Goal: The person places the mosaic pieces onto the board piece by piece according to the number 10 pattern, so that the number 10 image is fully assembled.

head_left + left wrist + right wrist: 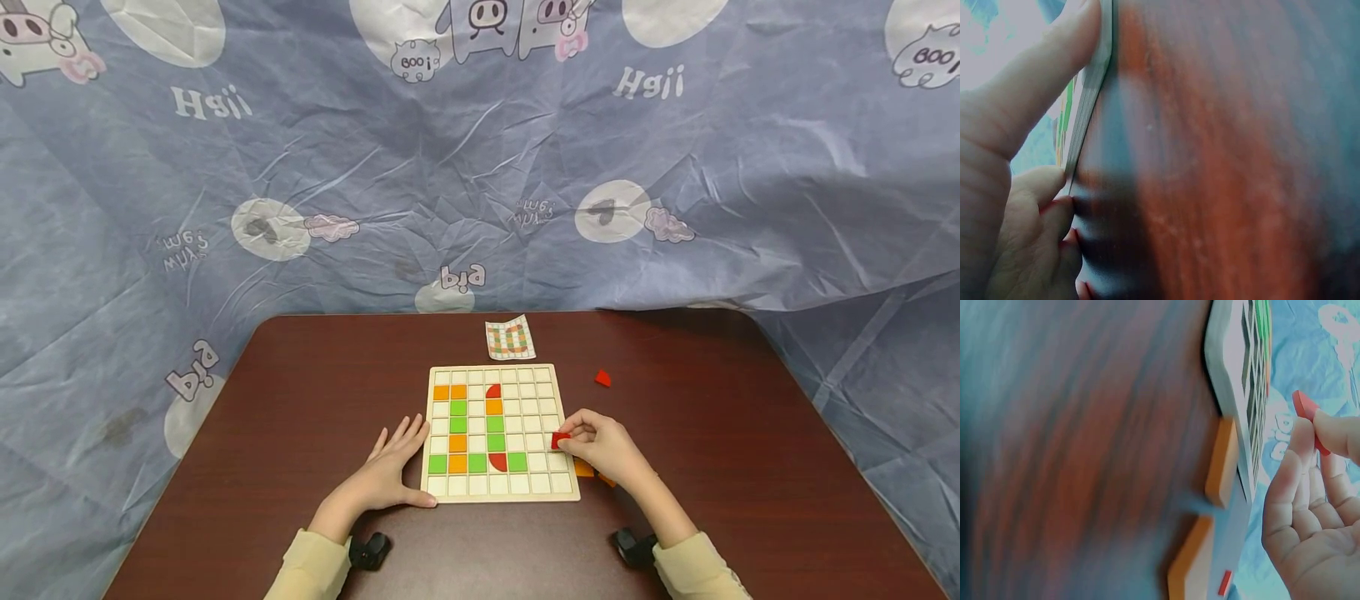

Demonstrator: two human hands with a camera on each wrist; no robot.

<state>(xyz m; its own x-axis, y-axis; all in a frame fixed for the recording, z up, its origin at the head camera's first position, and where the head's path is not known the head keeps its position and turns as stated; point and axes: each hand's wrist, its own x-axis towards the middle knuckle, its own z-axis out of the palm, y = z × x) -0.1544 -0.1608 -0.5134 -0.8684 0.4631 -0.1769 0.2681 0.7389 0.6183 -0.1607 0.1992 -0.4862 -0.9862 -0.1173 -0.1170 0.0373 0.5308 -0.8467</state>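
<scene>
A square wooden grid board [457, 492] lies on the table, with green, orange and red tiles set in some of its cells. My left hand [384, 475] rests at the board's left side, fingers spread and straight, thumb at the near left corner. In the left wrist view the thumb [1054, 69] touches the board's edge. Over the right edge of the board, my right hand [611, 450] pinches a red tile [559, 440] between thumb and fingers. The right wrist view shows this red tile [1307, 407] held up off the surface.
Orange pieces [583, 468] lie by the board's right edge, partly under the right hand. Farther back on the right is a loose red quarter-round piece [603, 378]. A printed pattern card [510, 340] sits behind the board on the brown table [337, 375]. A patterned cloth [420, 167] hangs behind.
</scene>
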